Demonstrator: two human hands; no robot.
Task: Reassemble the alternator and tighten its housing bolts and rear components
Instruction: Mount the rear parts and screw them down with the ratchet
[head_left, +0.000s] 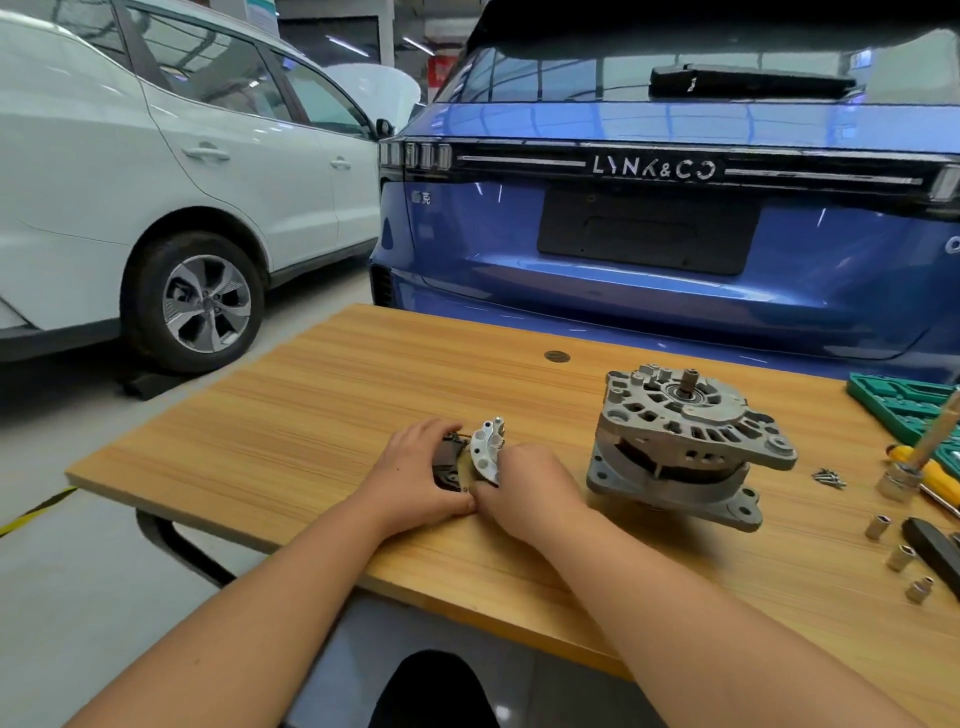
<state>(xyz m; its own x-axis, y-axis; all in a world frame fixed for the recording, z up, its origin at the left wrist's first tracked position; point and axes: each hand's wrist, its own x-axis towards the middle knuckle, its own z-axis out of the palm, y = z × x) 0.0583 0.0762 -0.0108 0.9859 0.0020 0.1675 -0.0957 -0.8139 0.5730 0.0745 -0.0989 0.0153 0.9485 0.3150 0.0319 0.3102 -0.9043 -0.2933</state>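
Note:
The grey alternator body (680, 447) stands on the wooden table (322, 405), shaft end up, right of my hands. My left hand (421, 475) grips a black rear part (449, 462) at the table's middle. My right hand (530, 488) holds a curved silver rectifier plate (487, 449), tilted up on edge against the black part. Both hands meet at the thumbs. The undersides of both parts are hidden by my fingers.
A small pile of screws (829, 477) lies right of the alternator. Several sockets (901, 557), a yellow-handled screwdriver (935, 475), a ratchet with socket (901, 480) and a green tool tray (904, 408) crowd the right edge. A blue car (649, 234) stands behind the table.

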